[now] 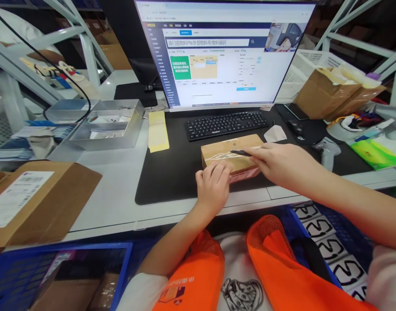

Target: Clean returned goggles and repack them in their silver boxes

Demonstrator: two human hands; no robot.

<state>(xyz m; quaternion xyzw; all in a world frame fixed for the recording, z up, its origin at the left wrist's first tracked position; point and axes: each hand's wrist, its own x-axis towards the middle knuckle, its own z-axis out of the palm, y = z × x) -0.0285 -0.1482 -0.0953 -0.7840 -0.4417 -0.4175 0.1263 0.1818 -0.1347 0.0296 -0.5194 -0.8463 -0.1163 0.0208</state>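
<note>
A small cardboard box (pixel 232 147) with shiny clear tape along its top lies on the black desk mat (pixel 172 181). My left hand (pixel 214 183) rests against the box's near left edge, fingers bent over its top. In my right hand (pixel 277 162) is a slim black tool (pixel 240 152), which looks like a utility knife; its tip meets the tape on the lid. Whether a blade is out is too small to make out. Just behind the box sits a black keyboard (pixel 228 125).
A monitor (pixel 224 90) stands behind the keyboard. To the left are yellow label sheets (pixel 158 134), a grey divided tray (pixel 103 140) and a larger carton (pixel 52 198). On the right lie a mouse (pixel 295 127), a barcode scanner (pixel 328 151) and a green packet (pixel 378 153). Blue crates (pixel 128 255) sit below.
</note>
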